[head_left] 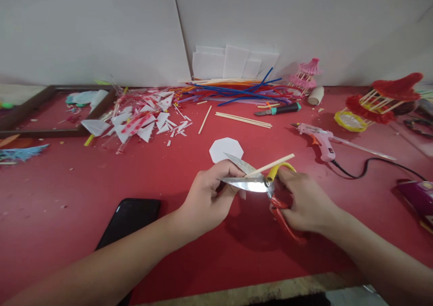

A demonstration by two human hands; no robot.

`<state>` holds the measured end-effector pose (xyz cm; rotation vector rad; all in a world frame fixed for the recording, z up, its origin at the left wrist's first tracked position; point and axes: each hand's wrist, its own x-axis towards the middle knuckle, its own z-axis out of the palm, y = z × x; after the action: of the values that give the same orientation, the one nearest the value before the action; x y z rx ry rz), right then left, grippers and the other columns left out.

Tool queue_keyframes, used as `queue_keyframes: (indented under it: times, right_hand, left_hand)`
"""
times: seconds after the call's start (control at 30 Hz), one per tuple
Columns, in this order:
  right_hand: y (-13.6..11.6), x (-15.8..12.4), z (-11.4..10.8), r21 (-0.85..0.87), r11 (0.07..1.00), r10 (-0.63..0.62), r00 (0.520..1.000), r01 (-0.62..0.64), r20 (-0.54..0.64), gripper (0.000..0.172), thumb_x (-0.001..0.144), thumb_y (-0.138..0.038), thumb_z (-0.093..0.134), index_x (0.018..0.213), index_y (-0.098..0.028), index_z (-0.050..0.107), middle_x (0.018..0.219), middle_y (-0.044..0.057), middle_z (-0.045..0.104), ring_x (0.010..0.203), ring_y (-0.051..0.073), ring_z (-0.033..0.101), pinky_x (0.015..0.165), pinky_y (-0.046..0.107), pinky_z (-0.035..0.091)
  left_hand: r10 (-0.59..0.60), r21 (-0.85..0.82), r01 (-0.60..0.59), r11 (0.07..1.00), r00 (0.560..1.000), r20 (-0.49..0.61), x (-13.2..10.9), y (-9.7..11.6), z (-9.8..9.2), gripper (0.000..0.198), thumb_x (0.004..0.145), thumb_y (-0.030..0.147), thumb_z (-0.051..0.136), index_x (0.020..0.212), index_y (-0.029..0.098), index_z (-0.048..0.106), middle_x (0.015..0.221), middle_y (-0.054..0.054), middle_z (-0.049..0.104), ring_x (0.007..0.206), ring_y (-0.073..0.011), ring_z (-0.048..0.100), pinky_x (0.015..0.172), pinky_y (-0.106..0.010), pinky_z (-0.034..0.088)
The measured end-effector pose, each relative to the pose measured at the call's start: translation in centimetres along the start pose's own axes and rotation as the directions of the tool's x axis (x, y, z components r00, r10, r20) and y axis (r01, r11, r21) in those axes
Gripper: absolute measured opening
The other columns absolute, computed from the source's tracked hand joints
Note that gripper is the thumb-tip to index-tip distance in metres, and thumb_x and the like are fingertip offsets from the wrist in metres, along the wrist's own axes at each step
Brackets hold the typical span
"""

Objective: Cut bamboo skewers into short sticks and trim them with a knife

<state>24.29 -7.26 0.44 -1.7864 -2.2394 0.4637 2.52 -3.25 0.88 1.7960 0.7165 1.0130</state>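
My left hand [213, 191] is closed on a thin wooden stick [274, 164], which sticks out to the upper right between the scissor blades. The scissors [248, 184], with one red and one yellow handle, are in my right hand [304, 200]. Their blades are spread around the stick, close to my left fingers. Just beyond the blades, a white paper octagon [226, 149] lies flat on the red table. Farther back are a few loose wooden sticks [243, 120] and one shorter stick [204, 120].
A pink glue gun [318, 139] with its cord lies right, near a red stick-built model [379, 98]. A utility knife [280, 109] and pipe cleaners [233, 92] lie at the back. Paper scraps [135, 116] cover the left. A black phone [131, 220] lies beside my left forearm.
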Motion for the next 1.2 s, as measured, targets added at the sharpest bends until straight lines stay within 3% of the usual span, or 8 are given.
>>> queue_keyframes:
  times: [0.47, 0.63, 0.87, 1.0, 1.2]
  right_hand:
    - [0.07, 0.09, -0.13, 0.005, 0.999, -0.036, 0.999, 0.036, -0.005, 0.028, 0.064, -0.028, 0.055, 0.070, -0.025, 0.027, 0.060, -0.003, 0.044, 0.050, 0.011, 0.037, 0.049, 0.025, 0.027]
    - [0.01, 0.39, -0.45, -0.003, 1.000, -0.029, 1.000, 0.029, 0.007, 0.029, 0.063, -0.028, 0.055, 0.069, -0.025, 0.027, 0.061, -0.003, 0.043, 0.051, 0.012, 0.035, 0.050, 0.026, 0.026]
    - [0.34, 0.64, -0.64, 0.056, 0.998, -0.022, 0.998, 0.019, 0.050, 0.026, 0.065, -0.025, 0.057, 0.069, -0.024, 0.031, 0.064, -0.002, 0.047, 0.053, 0.012, 0.038, 0.051, 0.026, 0.028]
    - [0.29, 0.71, -0.46, 0.045, 0.999, -0.006, 0.999, 0.005, 0.036, 0.027, 0.064, -0.024, 0.058, 0.069, -0.024, 0.031, 0.065, -0.002, 0.048, 0.053, 0.012, 0.039, 0.051, 0.026, 0.028]
    - [0.23, 0.62, -0.38, 0.050, 0.998, -0.042, 0.999, 0.043, -0.013, 0.026, 0.065, -0.025, 0.059, 0.070, -0.024, 0.033, 0.066, -0.002, 0.049, 0.055, 0.013, 0.040, 0.052, 0.026, 0.029]
  left_hand:
    - [0.009, -0.024, -0.009, 1.000, 1.000, 0.004, 0.12, 0.33, 0.31, 0.020, 0.083, -0.001, 0.047, 0.084, 0.018, 0.052, 0.069, 0.003, 0.060, 0.062, -0.0072, 0.059, 0.056, -0.017, 0.044]
    - [0.019, 0.072, -0.017, 0.997, 0.999, -0.026, -0.07, -0.02, 0.54, 0.018, 0.087, 0.003, 0.045, 0.087, 0.020, 0.049, 0.070, 0.004, 0.061, 0.064, -0.0079, 0.061, 0.059, -0.018, 0.047]
    - [-0.056, 0.213, 0.066, 0.975, 0.997, -0.052, 0.06, 0.03, 0.45, 0.008, 0.090, 0.018, 0.051, 0.090, 0.018, 0.059, 0.089, -0.004, 0.072, 0.074, -0.0135, 0.069, 0.063, -0.021, 0.052]
    - [-0.065, 0.266, 0.087, 0.960, 0.994, -0.090, -0.02, 0.16, 0.51, 0.008, 0.089, 0.022, 0.054, 0.087, 0.018, 0.061, 0.083, -0.004, 0.073, 0.070, -0.0149, 0.070, 0.057, -0.021, 0.052]
    - [0.020, 0.309, 0.024, 0.951, 0.990, -0.139, -0.38, 0.14, 0.64, 0.007, 0.087, 0.016, 0.053, 0.089, 0.019, 0.059, 0.071, 0.000, 0.069, 0.056, -0.0107, 0.064, 0.051, -0.018, 0.047]
